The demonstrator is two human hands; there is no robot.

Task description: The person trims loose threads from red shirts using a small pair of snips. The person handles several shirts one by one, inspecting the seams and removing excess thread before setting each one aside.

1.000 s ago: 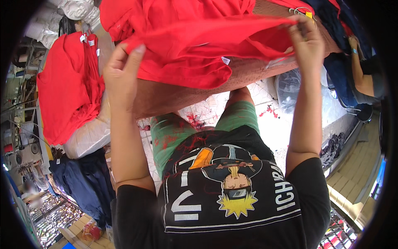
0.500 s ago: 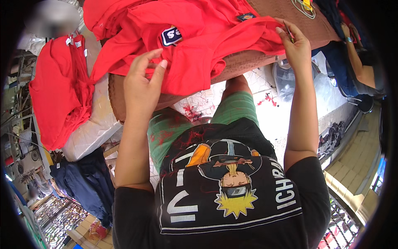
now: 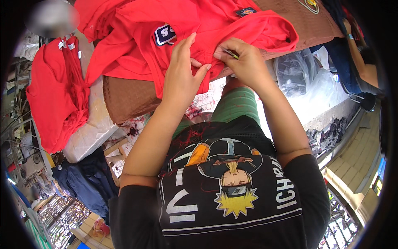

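A red sweatshirt-like garment (image 3: 137,45) with a dark blue and white patch (image 3: 165,35) is spread over the brown-covered table in front of me. My left hand (image 3: 181,76) pinches an edge of it between thumb and bent fingers, its index finger stretched along the cloth. Close beside it, my right hand (image 3: 247,63) is closed around a small pointed metal tool (image 3: 232,54) with a yellow-green part; its exact kind is hidden by the fingers. The right fingertips touch the same red cloth. A small dark label (image 3: 246,12) shows farther back on the garment.
More red garments (image 3: 58,95) hang over a plastic-wrapped surface (image 3: 89,139) at left, above dark blue clothing (image 3: 87,182). The brown table cover (image 3: 128,91) ends just before my knees. Clear plastic bags (image 3: 298,70) lie at right, where another person's arm (image 3: 360,58) shows.
My right hand has let go of the garment's right end and moved left and down, beside my left hand. My left hand has shifted right and closed on the cloth.
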